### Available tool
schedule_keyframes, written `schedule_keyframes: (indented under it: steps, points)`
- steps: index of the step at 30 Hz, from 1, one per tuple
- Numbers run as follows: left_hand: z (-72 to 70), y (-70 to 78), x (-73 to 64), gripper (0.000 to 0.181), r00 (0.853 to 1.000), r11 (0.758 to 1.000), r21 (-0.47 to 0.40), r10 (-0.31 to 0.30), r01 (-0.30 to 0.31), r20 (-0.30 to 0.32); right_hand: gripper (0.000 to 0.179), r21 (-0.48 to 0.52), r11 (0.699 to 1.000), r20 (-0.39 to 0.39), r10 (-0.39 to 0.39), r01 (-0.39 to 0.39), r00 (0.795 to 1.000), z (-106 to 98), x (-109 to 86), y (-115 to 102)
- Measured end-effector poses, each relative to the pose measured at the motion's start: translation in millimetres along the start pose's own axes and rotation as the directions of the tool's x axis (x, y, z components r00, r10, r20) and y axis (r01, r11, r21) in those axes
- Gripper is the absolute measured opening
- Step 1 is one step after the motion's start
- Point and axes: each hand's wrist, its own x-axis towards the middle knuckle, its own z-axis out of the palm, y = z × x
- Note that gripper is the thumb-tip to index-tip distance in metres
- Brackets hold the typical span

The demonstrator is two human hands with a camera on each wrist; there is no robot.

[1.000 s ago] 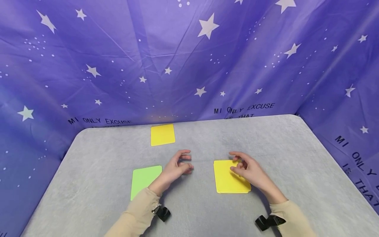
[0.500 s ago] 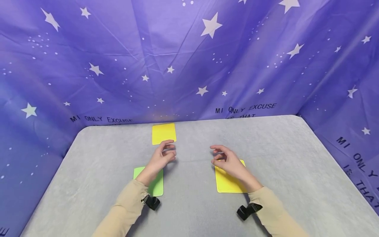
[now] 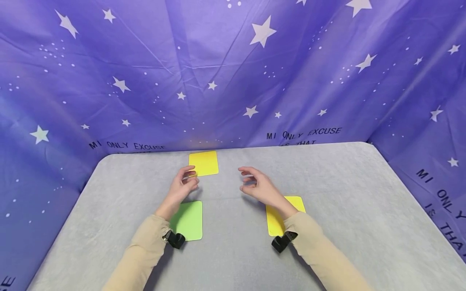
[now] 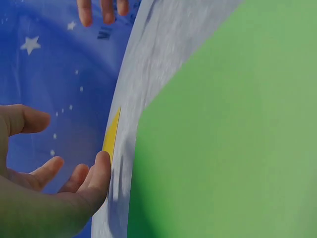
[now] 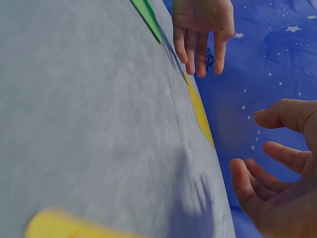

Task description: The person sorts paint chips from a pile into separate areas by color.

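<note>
My left hand (image 3: 180, 186) hovers over the table just left of a flat yellow square card (image 3: 204, 163) at the back edge, its fingertips overlapping the card's near left corner in the head view. The fingers are loosely bent with nothing between them. My right hand (image 3: 259, 186) is raised right of that card, fingers loosely bent and holding nothing. Beneath my left wrist lies a green square card (image 3: 191, 222). Under my right forearm is a yellow square stack (image 3: 274, 220), partly covered by the wrist and sleeve. In the right wrist view the thumb and fingers (image 5: 242, 181) stand apart.
All the cards lie on a grey table (image 3: 233, 250) with rounded corners. A purple curtain (image 3: 218, 60) with white stars and printed lettering hangs behind it and along the sides. Each wrist carries a small black camera (image 3: 176, 239).
Both hands have moved left and toward the back of the table, from above the green card and the yellow stack toward the far yellow card. The cards have stayed in place.
</note>
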Motion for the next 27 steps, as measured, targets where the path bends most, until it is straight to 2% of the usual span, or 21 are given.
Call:
schedule_keyframes:
  steps: [6,7,14,22,27]
  points:
    - [-14.2,2.5,10.4,0.056,1.0,1.0,0.0,-0.015,0.015,-0.025,0.059,0.065,0.998,0.045,-0.027,0.024,0.999,15,25.2,-1]
    - [-15.8,2.8,12.0,0.057,1.0,1.0,0.0,-0.017,0.017,-0.024,0.06,0.073,0.997,0.048,-0.026,0.023,0.998,18,30.9,4]
    - [-23.4,2.4,23.8,0.065,0.999,0.999,-0.008,-0.035,0.034,-0.012,0.07,0.1,0.995,0.066,0.001,-0.008,0.998,32,55.1,3]
    - [-26.0,0.5,29.5,0.068,0.998,0.997,-0.053,-0.055,0.055,0.002,0.077,0.243,0.965,0.074,0.087,-0.103,0.993,47,76.2,8]
    - [-23.3,2.0,27.9,0.068,0.997,0.99,-0.11,-0.083,0.083,0.006,0.084,0.295,0.947,0.086,0.103,-0.125,0.991,53,80.9,14]
